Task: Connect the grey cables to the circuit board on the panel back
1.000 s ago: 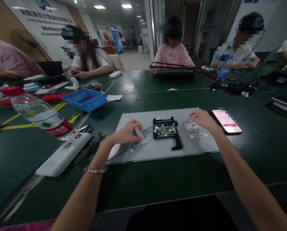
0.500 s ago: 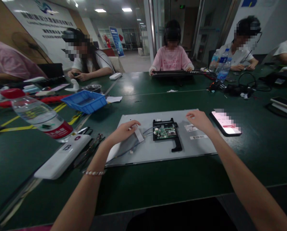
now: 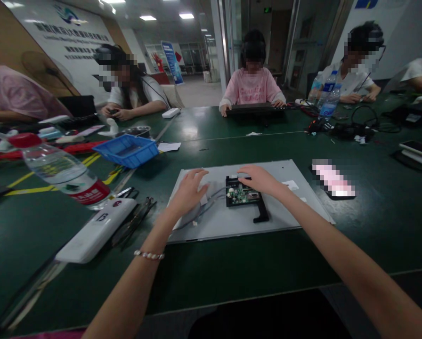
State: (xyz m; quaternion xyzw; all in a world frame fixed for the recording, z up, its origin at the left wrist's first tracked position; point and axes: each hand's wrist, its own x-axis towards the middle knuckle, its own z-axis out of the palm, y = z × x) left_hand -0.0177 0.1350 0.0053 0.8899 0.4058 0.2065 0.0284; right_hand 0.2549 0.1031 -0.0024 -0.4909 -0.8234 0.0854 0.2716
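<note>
A grey metal panel (image 3: 232, 221) lies flat on the green table in front of me. A black bracket with a small green circuit board (image 3: 244, 196) sits at its middle, and thin cables (image 3: 211, 200) run left from the board. My left hand (image 3: 190, 190) lies flat on the panel over the cables, fingers stretched out. My right hand (image 3: 258, 179) reaches over the top edge of the black bracket, fingers extended and touching it. A white label (image 3: 290, 185) is stuck to the panel to the right.
A phone (image 3: 333, 181) lies right of the panel. On the left are a tipped water bottle (image 3: 60, 172), a white power bank (image 3: 94, 230), tools (image 3: 135, 219) and a blue tray (image 3: 126, 149). Other people work at the far side.
My right hand moved left from the label area to the black bracket. My left hand let go of the white strip and flattened on the panel.
</note>
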